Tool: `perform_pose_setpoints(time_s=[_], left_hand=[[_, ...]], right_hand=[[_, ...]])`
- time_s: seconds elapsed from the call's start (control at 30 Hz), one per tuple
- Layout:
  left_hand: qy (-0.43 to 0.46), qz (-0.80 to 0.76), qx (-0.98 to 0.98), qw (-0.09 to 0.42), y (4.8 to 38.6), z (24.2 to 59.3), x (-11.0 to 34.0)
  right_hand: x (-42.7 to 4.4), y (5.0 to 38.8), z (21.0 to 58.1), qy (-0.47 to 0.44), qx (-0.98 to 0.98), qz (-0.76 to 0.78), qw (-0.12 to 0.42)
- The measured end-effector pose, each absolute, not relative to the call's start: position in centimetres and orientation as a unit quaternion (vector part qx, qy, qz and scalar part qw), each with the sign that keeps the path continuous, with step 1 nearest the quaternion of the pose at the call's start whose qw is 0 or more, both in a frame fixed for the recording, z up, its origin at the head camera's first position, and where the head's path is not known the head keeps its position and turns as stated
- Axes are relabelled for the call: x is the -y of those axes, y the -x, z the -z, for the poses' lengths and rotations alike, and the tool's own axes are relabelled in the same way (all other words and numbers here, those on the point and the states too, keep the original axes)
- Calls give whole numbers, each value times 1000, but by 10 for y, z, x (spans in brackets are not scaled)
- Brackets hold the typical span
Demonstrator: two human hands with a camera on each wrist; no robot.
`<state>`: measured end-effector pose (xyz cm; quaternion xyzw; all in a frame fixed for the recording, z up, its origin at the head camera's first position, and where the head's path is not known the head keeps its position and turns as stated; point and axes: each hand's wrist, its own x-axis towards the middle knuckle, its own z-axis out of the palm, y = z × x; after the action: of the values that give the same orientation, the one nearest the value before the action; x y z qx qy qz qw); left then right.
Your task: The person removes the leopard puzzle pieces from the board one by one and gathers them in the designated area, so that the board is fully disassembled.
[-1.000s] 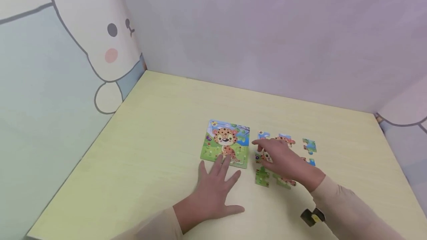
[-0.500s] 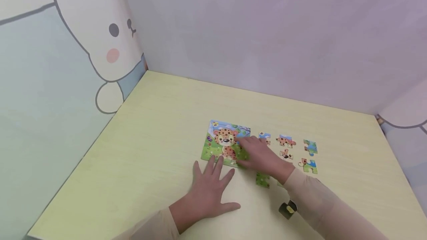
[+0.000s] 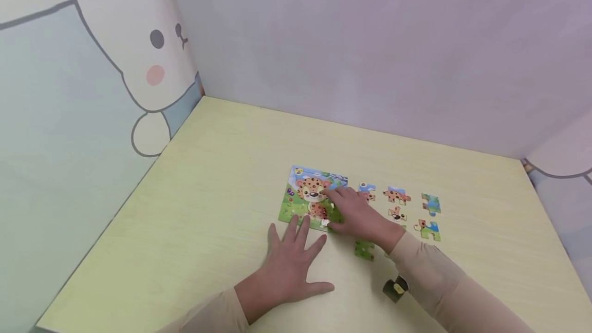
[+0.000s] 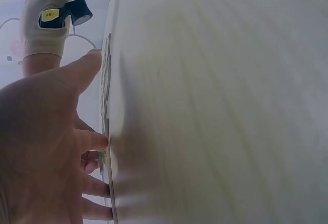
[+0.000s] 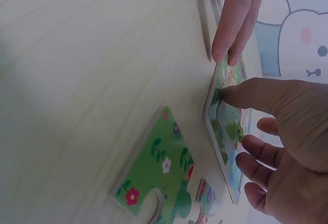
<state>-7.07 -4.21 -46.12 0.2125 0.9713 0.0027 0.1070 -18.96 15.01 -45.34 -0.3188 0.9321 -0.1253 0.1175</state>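
A leopard puzzle board (image 3: 293,209) lies flat on the table. My left hand (image 3: 289,266) spreads its fingers, with fingertips pressing on the board's near edge. My right hand (image 3: 358,215) is over the board's right side. In the right wrist view its thumb (image 5: 256,93) and bent fingers pinch a green jigsaw piece (image 5: 234,131) at the board's lower right; the hand covers much of it. Loose jigsaw pieces lie right of the board, among them a green flowered piece (image 5: 159,162) and a leopard-face piece (image 3: 396,195). Another piece or two are partly hidden under my right arm.
The pale yellow table (image 3: 222,179) stretches left of the board and beyond it. A lilac wall (image 3: 347,55) stands behind, and a wall with cartoon drawings (image 3: 83,107) closes the left side. A small dark wrist camera (image 3: 396,289) sits under my right sleeve.
My right hand has moved left from the loose pieces onto the board's right side, then has stayed there with slight finger motion. My left hand has shifted a little left along the near edge.
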Motion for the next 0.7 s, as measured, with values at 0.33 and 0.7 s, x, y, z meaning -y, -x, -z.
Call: perform_pose_setpoints(time_s=[0.33, 0.7], left_hand=[[-211, -1, -971, 110, 69, 460, 42], [-211, 7, -971, 110, 69, 458, 42]], right_hand=[[-151, 187, 446, 317, -922, 191, 117], [-175, 178, 435, 330, -906, 250, 89]])
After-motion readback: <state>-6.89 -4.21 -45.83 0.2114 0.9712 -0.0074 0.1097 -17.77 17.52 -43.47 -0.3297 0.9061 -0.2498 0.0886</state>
